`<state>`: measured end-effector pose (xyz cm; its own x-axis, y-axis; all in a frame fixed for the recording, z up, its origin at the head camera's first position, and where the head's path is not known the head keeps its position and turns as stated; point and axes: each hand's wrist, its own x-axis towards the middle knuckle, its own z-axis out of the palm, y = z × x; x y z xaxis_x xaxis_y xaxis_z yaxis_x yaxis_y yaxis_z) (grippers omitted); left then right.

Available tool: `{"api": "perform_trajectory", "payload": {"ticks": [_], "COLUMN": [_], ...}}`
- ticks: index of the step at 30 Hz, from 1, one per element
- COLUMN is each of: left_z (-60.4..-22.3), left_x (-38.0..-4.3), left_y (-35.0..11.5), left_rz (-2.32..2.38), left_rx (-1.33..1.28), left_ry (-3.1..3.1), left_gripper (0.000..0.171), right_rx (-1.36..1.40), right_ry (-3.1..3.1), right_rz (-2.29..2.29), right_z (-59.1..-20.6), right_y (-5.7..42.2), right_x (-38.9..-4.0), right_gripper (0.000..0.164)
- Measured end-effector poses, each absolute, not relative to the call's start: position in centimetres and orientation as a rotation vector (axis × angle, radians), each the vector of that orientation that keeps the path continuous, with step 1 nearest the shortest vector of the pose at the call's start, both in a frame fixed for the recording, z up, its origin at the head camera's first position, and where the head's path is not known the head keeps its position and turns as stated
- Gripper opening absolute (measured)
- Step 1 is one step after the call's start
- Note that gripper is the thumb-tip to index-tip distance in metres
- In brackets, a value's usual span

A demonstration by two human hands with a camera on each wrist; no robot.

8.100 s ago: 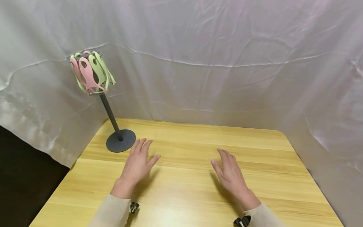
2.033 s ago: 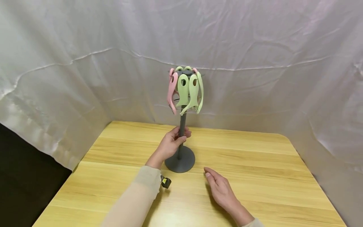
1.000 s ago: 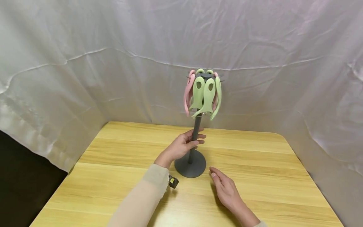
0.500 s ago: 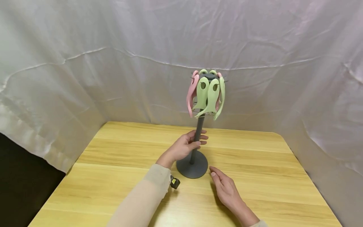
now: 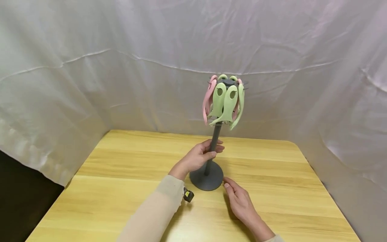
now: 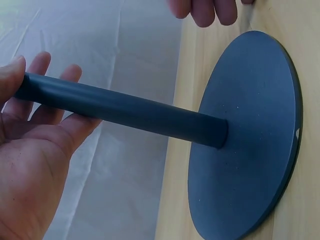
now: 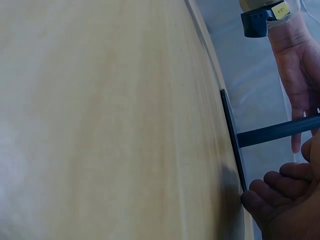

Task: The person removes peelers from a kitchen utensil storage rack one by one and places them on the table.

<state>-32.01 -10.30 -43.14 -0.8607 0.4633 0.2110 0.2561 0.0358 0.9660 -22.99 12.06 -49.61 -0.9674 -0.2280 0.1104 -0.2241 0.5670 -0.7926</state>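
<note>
A dark grey rack stand (image 5: 216, 137) has a round flat base (image 5: 207, 178) on the table and a pole rising from it. Several pink and green fish-shaped peelers (image 5: 219, 101) hang in a ring around its top, thin metal strips across their tail ends. My left hand (image 5: 196, 158) holds the pole above the base, thumb in front and fingers behind; the left wrist view shows this pole (image 6: 120, 110) between them. My right hand (image 5: 242, 203) holds nothing; its fingertips are at the base's right edge, and in the right wrist view they appear to touch this base (image 7: 233, 140).
The wooden table (image 5: 121, 201) has light grain and a rounded far right corner. Grey fabric (image 5: 151, 84) hangs behind it and at both sides. A dark area (image 5: 24, 195) lies beyond the left edge. A small black device (image 5: 188, 195) sits on the left wrist.
Earlier the stand stood at the far left, both hands apart from it. My left hand took the pole and brought it right and nearer; lately it shifts slightly right, meeting my right fingertips.
</note>
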Motion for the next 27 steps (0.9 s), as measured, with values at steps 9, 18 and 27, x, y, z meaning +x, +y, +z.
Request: {"api": "perform_trajectory", "payload": {"ticks": [9,18,27], "left_z": [-43.3,-43.3,-43.2], "left_x": [-31.7,-31.7,-31.8], "left_y": [-10.6,-10.3,-10.1], "left_rz": [1.934,1.937,1.939], "left_rx": [0.741,0.692,0.691], "left_ry": [2.171,2.171,2.169], "left_gripper": [0.043,0.041,0.040], "right_rx": [-0.373,-0.364,-0.400], "right_ry": [2.781,2.766,2.710], "right_rz": [-1.433,-1.449,-1.415], "right_z": [-49.7,-49.6,-49.4], "right_y": [11.4,11.0,10.1], "right_x": [-23.5,-24.1,-24.5], "right_gripper": [0.045,0.048,0.046]}}
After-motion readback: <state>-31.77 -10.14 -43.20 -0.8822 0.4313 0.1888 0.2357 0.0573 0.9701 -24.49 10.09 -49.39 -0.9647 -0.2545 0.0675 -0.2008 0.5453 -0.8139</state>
